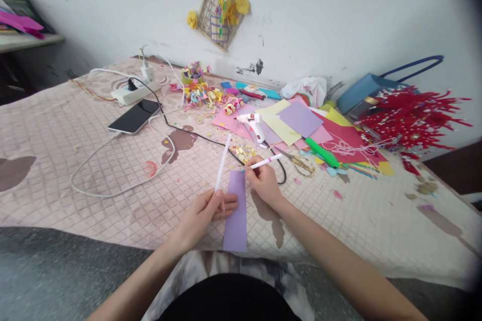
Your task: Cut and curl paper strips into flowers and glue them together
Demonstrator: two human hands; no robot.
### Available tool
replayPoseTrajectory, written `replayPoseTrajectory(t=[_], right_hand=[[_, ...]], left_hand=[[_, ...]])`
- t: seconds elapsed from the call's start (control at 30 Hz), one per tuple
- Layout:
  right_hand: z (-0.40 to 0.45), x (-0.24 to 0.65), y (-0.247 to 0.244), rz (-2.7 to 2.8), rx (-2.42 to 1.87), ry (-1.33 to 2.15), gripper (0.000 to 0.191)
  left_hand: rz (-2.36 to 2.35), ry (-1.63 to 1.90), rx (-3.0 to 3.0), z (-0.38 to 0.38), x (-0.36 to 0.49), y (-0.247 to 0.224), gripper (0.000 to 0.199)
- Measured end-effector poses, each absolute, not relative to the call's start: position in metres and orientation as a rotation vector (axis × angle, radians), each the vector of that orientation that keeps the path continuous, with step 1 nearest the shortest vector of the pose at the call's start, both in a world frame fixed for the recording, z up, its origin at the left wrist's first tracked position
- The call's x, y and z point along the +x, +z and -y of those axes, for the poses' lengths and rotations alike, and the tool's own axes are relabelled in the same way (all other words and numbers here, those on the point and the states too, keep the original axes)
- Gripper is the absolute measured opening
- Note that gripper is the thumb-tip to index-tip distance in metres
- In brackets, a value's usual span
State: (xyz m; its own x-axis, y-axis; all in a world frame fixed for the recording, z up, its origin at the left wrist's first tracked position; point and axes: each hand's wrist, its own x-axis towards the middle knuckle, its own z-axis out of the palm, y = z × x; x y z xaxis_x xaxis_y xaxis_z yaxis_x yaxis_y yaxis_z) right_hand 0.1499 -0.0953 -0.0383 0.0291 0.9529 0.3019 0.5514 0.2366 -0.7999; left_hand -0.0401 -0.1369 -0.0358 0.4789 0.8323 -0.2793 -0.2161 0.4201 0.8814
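A strip of purple paper (235, 225) lies lengthwise near the table's front edge. My left hand (205, 210) pinches a narrow whitish strip (223, 163), perhaps a ruler, between thumb and finger, and its other fingers rest over the paper's left side. The strip points up and away, left of the paper. In my right hand (263, 180) is a slim white pen (265, 161) with a pink band. Its tip end is at the paper's far right corner; whether it touches cannot be made out.
Beyond my hands lie a glue gun (256, 125), scissors (301, 163), a green-handled tool (322, 152) and coloured paper sheets (301, 118). Left are a phone (135, 116), a power strip (137, 90) and loose cables. Red fuzzy stems (406, 113) bunch at right.
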Motion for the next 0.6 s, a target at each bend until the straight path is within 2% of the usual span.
replayPoseTrajectory(t=[0.6], right_hand=[[0.0928, 0.1488, -0.0385, 1.811, -1.396, 0.577, 0.009]], left_hand=[[-0.836, 0.745, 0.91, 0.1324, -0.0391, -0.0343, 0.039]])
